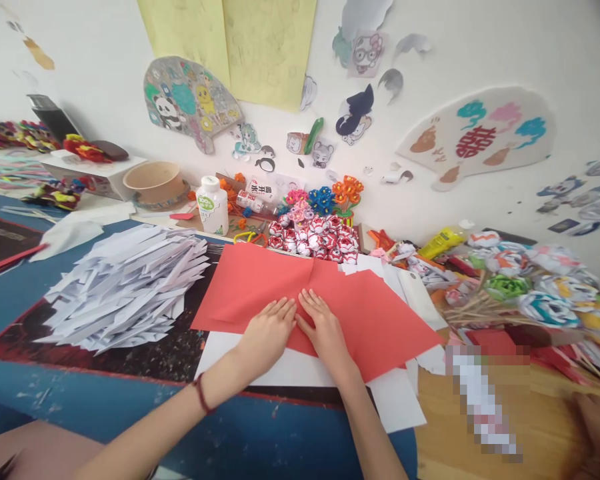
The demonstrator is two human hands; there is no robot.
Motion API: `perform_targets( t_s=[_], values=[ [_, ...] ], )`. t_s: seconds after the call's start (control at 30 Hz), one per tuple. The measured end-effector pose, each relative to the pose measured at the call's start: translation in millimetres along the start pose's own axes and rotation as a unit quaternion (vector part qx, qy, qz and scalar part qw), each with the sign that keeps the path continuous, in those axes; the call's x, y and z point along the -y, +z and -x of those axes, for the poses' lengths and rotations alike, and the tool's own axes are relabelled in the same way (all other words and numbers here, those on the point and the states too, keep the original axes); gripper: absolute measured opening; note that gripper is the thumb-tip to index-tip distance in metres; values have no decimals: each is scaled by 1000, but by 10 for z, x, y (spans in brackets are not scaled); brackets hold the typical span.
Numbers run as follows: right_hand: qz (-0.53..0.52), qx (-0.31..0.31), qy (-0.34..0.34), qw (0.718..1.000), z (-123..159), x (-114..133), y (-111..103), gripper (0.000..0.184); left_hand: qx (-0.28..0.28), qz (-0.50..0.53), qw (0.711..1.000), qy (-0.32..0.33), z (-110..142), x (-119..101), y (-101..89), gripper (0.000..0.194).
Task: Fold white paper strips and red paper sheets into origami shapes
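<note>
This is a papercraft workroom: red paper [260,283] at six o'clock, folded white strips [125,287] heaped at nine, handmade flowers [545,287] at three, a decorated fan-shaped cutout [193,100] on the wall at eleven.

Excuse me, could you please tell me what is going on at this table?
A person has the left hand and right hand spread on creased red paper, fingertips close together near its middle. White sheets lie partly under it. A heap of white strips sits to the left, with red-and-white flowers behind the paper.
</note>
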State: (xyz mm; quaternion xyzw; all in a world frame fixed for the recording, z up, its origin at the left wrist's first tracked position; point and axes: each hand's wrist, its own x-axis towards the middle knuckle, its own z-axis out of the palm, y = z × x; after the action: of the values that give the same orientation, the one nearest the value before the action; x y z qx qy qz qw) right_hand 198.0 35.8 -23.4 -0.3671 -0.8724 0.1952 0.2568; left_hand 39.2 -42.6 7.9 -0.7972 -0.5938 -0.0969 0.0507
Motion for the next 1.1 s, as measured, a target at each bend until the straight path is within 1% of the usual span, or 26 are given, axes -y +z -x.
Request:
perform_targets(
  t_s=[0.07,0.17,0.23,0.37,0.57,0.67,0.77,0.9,1.1],
  values=[
    [-4,1,-1,1000,-2,5,-7,45,11,13,1000,-8,-192,18,68,42],
    [-8,1,1,1000,-3,10,-14,46,3,11,1000,-14,-357,102,93,49],
    [-9,-1,3,1000,-2,8,-14,47,-6,7,1000,-1,-441,155,86,52],
    [-9,-2,4,1000,1,-7,-6,43,4,-10,999,36,-669,215,98,42],
    [-8,2,1,1000,-6,-9,-8,47,-14,-26,999,11,-1099,267,201,47],
    [-2,8,5,1000,-12,-5,-11,47,-27,-25,999,4,-1244,296,272,48],
    [5,12,8,1000,-17,-9,-7,46,-40,-22,999,-6,-1303,325,353,51],
    [4,6,4,1000,-18,-25,6,45,-52,-16,998,-11,-1273,378,439,52],
    [12,7,9,1000,-13,-26,15,47,-59,-11,998,2,-1173,486,444,51]
  ],
)
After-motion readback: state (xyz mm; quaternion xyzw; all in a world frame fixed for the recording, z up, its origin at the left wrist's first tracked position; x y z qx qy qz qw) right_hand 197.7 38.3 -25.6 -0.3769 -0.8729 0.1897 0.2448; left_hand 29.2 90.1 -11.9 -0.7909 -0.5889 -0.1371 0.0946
